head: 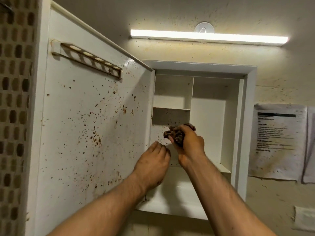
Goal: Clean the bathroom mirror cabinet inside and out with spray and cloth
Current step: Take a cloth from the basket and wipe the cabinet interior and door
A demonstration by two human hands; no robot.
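The left hand (154, 160) lies flat and empty by the door (95, 116) hinge; the right hand (186, 142) clutches a bunched cloth (177, 133) inside the cabinet (209, 116). I'd refold it to a clean face, then press firmly across the specks.

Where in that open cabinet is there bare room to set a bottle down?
The tall right compartment beside the divider and the upper-left shelf look bare. The lower-left is crowded: the right hand holds the cloth there, the left hand beside it.
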